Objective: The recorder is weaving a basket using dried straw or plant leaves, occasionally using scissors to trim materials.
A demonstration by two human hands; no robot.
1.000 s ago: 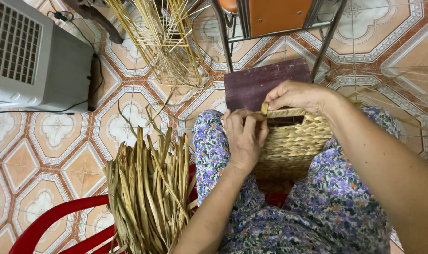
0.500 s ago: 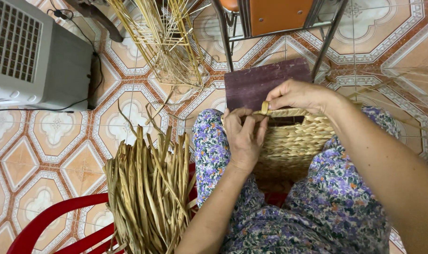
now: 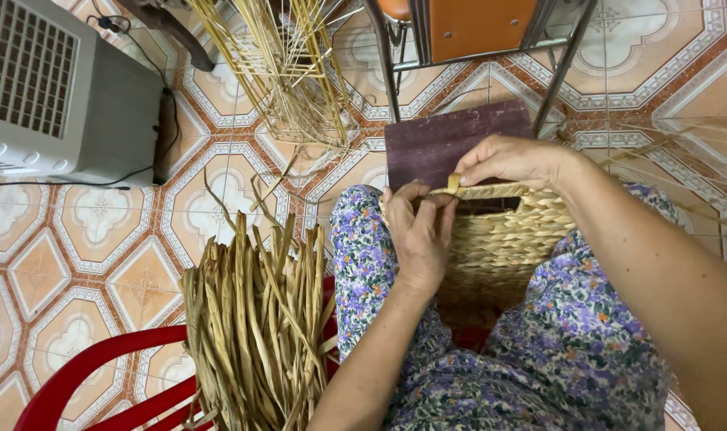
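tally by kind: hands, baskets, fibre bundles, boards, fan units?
Hands: 2, left hand, right hand
Woven basket: 1
Dried fibre bundles: 2, near bundle, far bundle
Purple board: 1
Grey fan unit: 1
Total: 7

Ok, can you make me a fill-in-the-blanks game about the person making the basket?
1. Both hands hold the rim of a woven ____ on the lap.
2. The left hand and right hand pinch a dried straw ____ at the rim.
3. The bundle of dried leaves leans on a ____ chair.

Missing words: basket; strand; red
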